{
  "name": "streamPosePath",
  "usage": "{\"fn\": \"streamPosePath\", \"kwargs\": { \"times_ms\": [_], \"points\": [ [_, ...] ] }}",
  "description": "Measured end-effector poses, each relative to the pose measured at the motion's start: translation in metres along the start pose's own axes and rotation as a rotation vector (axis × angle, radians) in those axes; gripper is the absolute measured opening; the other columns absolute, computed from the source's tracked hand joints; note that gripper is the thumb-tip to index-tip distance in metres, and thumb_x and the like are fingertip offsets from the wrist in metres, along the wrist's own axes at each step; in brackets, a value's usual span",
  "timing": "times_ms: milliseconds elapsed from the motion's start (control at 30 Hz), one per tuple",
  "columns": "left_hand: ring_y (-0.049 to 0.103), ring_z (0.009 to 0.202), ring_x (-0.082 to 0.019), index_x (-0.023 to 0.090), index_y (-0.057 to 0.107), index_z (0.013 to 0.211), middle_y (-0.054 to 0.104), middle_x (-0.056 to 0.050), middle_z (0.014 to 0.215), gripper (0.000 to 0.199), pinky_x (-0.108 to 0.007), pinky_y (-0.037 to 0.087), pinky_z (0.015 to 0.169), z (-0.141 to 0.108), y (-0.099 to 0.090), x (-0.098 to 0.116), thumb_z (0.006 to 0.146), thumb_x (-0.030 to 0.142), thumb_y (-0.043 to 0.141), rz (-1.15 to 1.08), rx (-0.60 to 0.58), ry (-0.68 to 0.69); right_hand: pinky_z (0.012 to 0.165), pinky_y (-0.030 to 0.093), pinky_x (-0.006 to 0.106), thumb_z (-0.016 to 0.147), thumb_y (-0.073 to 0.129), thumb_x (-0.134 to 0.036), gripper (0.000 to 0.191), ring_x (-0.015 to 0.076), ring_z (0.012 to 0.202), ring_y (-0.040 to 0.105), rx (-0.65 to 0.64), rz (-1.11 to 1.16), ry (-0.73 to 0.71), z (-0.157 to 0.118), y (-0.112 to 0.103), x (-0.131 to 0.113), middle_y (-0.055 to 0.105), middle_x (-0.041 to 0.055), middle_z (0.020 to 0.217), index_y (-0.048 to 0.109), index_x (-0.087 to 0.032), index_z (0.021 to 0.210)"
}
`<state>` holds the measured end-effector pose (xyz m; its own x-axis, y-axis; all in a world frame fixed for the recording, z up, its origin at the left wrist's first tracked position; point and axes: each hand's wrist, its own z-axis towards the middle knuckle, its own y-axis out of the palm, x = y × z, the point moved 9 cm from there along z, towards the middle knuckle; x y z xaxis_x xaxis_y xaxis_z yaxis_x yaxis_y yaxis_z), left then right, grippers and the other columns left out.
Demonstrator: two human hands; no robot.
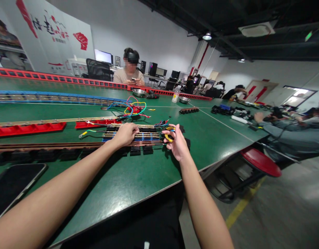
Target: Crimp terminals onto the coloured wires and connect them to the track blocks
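Note:
My right hand [177, 143] is wrapped round pliers with yellow handles [169, 138]; their jaws are too small and dark to make out. They are at the right end of a group of thin brass-coloured rods [149, 135] on blue and black holders. Over the middle of these rods, my left hand [126, 134] has its fingers curled together, and what they pinch is hidden. Short dark wires [161, 123] stick up close to the pliers. A green-and-yellow wire with a ring terminal [87, 132] lies left of my left hand.
Long copper-coloured bars [50, 146] on black blocks run along the table's left side. Behind them are red trays [29, 129], a blue track [58, 97] and coloured looped wires [136, 109]. A phone [16, 186] lies near my left forearm. A person [128, 71] sits opposite.

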<state>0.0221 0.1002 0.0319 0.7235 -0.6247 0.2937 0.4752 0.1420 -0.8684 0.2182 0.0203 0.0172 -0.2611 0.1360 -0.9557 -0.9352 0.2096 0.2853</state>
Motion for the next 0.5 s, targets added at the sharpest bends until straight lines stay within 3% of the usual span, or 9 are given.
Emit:
{"fn": "streamPosePath", "kwargs": {
  "times_ms": [133,300,400,500],
  "points": [
    [0.063,0.081,-0.022,0.019,0.068,0.076,0.072,-0.007,0.086,0.022,-0.031,0.045,0.073,0.0000,-0.0004,-0.0003,0.084,0.020,0.048,-0.005,0.010,0.002,0.041,0.037,0.019,0.077,0.063,-0.060,0.048,0.0099,0.052,0.057,-0.086,0.013,0.061,-0.0021,0.0083,0.0044,0.071,-0.0014,0.084,0.054,-0.028,0.113],
    [0.064,0.081,-0.022,0.020,0.067,0.076,0.072,-0.007,0.086,0.022,-0.030,0.045,0.073,0.0008,0.0016,-0.0008,0.085,0.020,0.047,0.012,0.008,0.015,0.036,0.017,0.015,0.070,0.071,-0.052,0.054,0.0064,0.041,0.040,-0.101,0.105,0.112,-0.0014,0.0065,0.0079,0.058,-0.0072,0.058,0.057,-0.027,0.116],
    [0.064,0.085,-0.023,0.019,0.068,0.078,0.072,-0.008,0.090,0.021,-0.031,0.045,0.074,0.0011,0.0025,-0.0013,0.085,0.020,0.048,0.014,0.005,0.009,0.036,0.011,0.015,0.071,0.071,-0.053,0.060,0.0049,0.038,0.025,-0.074,0.088,0.051,-0.0008,0.0036,0.0051,0.040,-0.0119,0.046,0.059,-0.024,0.121],
    [0.065,0.087,-0.024,0.019,0.069,0.079,0.073,-0.008,0.092,0.022,-0.032,0.046,0.076,0.0010,0.0021,-0.0011,0.085,0.020,0.048,0.014,0.007,0.004,0.036,0.013,0.017,0.073,0.069,-0.057,0.064,0.0052,0.038,0.021,-0.057,-0.097,-0.051,-0.0025,0.0055,0.0008,0.030,-0.0126,0.044,0.063,-0.018,0.124]
  ]
}}
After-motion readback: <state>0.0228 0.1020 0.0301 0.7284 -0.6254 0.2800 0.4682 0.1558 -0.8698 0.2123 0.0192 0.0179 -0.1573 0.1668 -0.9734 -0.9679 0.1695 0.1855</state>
